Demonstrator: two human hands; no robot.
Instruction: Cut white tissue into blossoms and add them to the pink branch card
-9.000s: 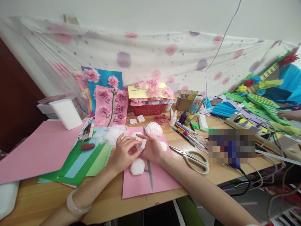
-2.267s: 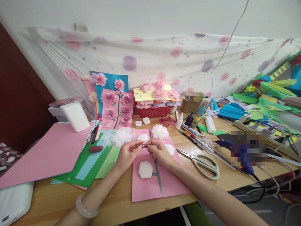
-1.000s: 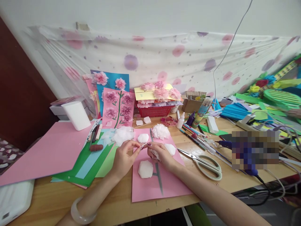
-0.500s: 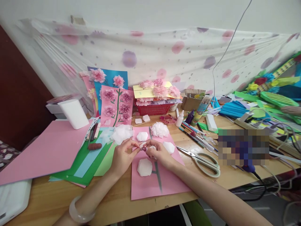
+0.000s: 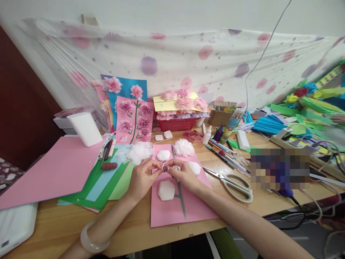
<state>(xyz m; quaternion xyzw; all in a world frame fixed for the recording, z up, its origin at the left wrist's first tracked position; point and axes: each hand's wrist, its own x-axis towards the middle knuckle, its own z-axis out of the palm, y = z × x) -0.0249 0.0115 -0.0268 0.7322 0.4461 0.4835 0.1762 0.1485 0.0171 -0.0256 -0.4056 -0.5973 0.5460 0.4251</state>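
My left hand (image 5: pixel 142 177) and my right hand (image 5: pixel 185 175) meet over a pink card (image 5: pixel 167 216), fingertips pinched together. Between them is a small bit of white tissue paper, mostly hidden by the fingers. A painted dark stem (image 5: pixel 182 205) runs down the card. On it lie a fluffy white paper flower (image 5: pixel 183 148) and flat white tissue-paper pieces: one (image 5: pixel 163 155) above my hands, another (image 5: pixel 166 190) below, and a third (image 5: pixel 194 168) to the right, beside my right hand. More loose white tissue paper (image 5: pixel 140 151) sits just beyond my left hand.
Scissors (image 5: pixel 234 185) lie right of the card, near pencils (image 5: pixel 226 158) and a white glue bottle (image 5: pixel 207 135). A red basket (image 5: pixel 176 125) holds paper flowers at the back. Coloured sheets (image 5: pixel 54 169) are stacked left. Far right, a person's hand (image 5: pixel 338 118) shows among green paper.
My hands stay pinched together in nearly the same place, and the white bit between the fingertips shows less. At far right, the other person's hand and the green paper have shifted slightly.
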